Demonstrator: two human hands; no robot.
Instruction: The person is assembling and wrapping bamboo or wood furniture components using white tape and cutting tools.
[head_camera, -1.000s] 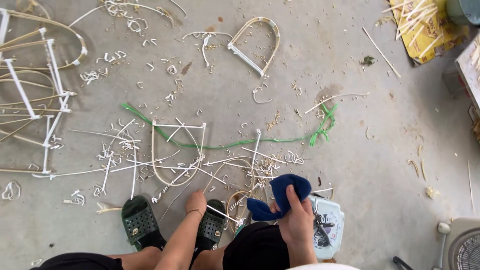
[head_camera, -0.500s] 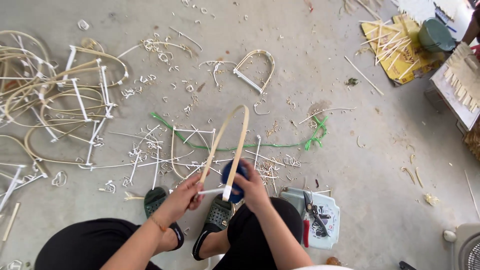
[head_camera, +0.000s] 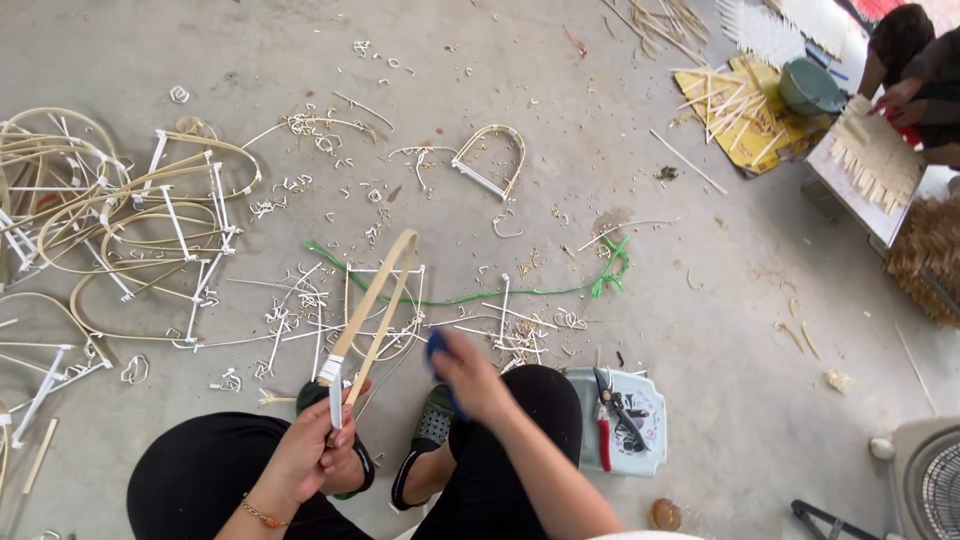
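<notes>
My left hand grips the taped lower end of a bent cane hoop, which stands tilted up and away from me over the concrete floor. My right hand, blurred with motion, holds a small blue object just right of the hoop, not touching it. My knees in black trousers and my dark green sandals are below the hands.
Finished cane frames with white tape are piled at the left. Another hoop lies ahead, and a green string crosses the floor amid scraps. A pale tray with red-handled cutters sits right of my knee. Another person's hands work top right. A fan stands bottom right.
The view has shifted left. My left hand now holds the hoop's end alone, lower and further left. My right hand with the blue object has come off the hoop and moved right.
</notes>
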